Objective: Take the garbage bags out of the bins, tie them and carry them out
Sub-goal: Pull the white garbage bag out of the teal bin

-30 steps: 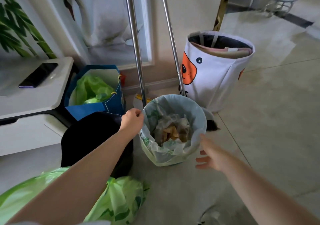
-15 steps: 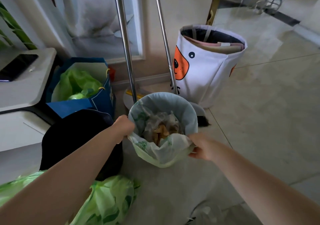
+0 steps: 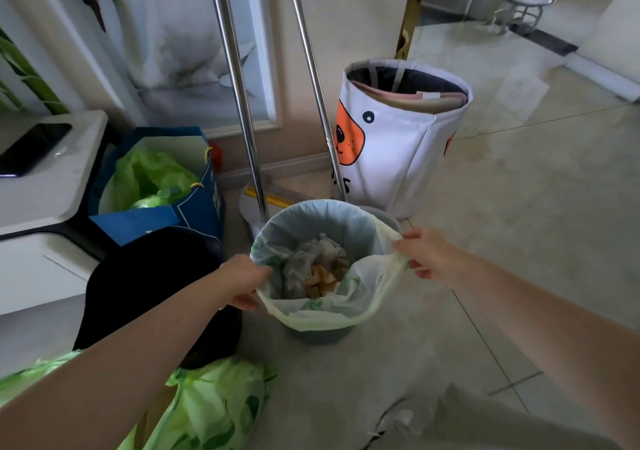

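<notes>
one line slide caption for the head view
Both hands, left and right, peel the garbage bag off the bin.

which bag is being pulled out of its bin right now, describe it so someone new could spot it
Start at the tall white fabric hamper with the orange animal face; on the floor just in front of it stands a small grey bin. The pale, see-through liner bag in that bin is the one, its rim pinched by the left hand and right hand. Unlike the bright green bags nearby, it is open, with crumpled paper showing.
</notes>
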Tool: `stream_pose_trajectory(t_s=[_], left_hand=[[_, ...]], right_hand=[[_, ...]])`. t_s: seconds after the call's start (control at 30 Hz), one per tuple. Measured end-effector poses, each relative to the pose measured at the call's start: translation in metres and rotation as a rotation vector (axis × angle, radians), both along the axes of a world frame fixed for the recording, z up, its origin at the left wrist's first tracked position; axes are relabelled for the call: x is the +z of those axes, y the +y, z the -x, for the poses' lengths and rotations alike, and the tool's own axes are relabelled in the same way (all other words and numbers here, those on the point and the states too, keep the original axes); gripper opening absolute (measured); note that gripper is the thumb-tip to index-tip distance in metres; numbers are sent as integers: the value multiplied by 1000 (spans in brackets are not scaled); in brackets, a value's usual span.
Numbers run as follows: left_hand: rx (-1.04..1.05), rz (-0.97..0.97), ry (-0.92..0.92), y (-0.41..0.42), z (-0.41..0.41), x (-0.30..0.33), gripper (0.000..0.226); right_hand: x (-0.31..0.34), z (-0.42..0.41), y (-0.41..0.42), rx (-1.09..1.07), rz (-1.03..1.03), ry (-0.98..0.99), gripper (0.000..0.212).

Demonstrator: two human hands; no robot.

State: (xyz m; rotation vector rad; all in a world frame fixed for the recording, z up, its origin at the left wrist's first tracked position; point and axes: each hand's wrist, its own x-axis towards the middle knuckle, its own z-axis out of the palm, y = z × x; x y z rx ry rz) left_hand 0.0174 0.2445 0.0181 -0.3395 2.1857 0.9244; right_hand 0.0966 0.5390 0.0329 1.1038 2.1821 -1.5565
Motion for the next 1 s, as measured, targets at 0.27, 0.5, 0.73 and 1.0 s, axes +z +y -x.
stream_pose_trajectory(t_s=[0.27,0.5,0.73,1.0], left_hand=[[274,-6,193,24,41,-22,40],[301,22,404,22,46,-11,16],[273,-91,631,10,39,18,9],[172,-28,590,-29,22,35,24]], right_hand=[[-4,-9,-7,-43,136,-140,21],[2,21,-12,-112,97,-38,19],[24,27,-25,3,-106,362,25],[32,-3,-13,-222,-30,239,28]])
